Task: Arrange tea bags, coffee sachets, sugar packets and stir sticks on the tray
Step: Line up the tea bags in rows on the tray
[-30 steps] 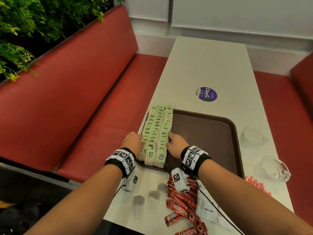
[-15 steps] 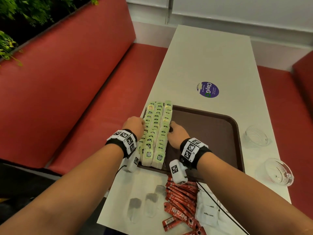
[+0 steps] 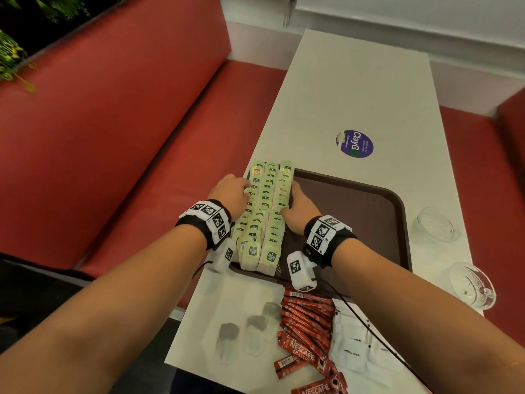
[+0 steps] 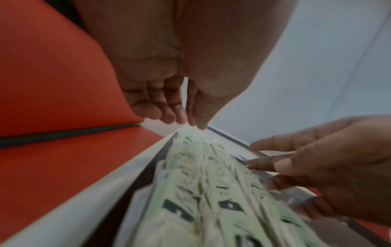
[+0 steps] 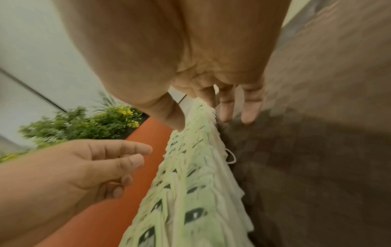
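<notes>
Green-tagged tea bags (image 3: 265, 214), three packed rows along tray (image 3: 369, 220) left edge, flanked by left hand (image 3: 231, 194) and right hand (image 3: 298, 211), fingers loosely extended, gripping nothing, squaring rows.

Both forearms are bare. A black wristband (image 3: 208, 227) with white panels printed with black square fiducial markers is worn on the left wrist; a matching band (image 3: 326, 237) is worn on the right. A white marker-tagged camera module (image 3: 299, 270) is mounted beneath the right wrist, and a thin black cable (image 3: 366, 327) is routed from it.
</notes>
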The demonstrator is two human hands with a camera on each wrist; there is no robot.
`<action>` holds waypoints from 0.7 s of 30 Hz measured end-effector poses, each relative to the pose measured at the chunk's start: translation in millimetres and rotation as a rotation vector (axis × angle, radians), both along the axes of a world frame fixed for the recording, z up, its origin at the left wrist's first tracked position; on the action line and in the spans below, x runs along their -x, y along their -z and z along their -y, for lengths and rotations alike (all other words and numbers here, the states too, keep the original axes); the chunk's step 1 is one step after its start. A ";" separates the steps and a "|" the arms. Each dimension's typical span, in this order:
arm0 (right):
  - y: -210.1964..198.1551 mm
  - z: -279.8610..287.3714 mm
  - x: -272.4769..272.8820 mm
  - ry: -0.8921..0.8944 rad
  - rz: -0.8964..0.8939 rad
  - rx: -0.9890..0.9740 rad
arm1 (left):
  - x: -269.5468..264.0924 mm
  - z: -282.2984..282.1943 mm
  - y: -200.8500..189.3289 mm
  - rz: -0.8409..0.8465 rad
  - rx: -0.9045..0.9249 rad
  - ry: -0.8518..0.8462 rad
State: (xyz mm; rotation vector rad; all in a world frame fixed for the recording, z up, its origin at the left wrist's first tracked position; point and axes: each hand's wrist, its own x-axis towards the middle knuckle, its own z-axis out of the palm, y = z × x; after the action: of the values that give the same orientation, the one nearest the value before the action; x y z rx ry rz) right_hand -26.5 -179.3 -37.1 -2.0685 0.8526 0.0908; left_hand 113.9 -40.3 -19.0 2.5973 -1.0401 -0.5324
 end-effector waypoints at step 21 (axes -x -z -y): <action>-21.6 -145.1 95.0 -0.894 -0.303 0.448 | 127.7 -170.6 20.0 -0.094 -0.274 0.516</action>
State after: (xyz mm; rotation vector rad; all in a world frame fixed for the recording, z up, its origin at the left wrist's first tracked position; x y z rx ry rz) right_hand -121.5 -34.2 -15.5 -2.7666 0.0373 0.7673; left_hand -13.8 130.3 -39.0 2.4769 -1.7196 -0.9640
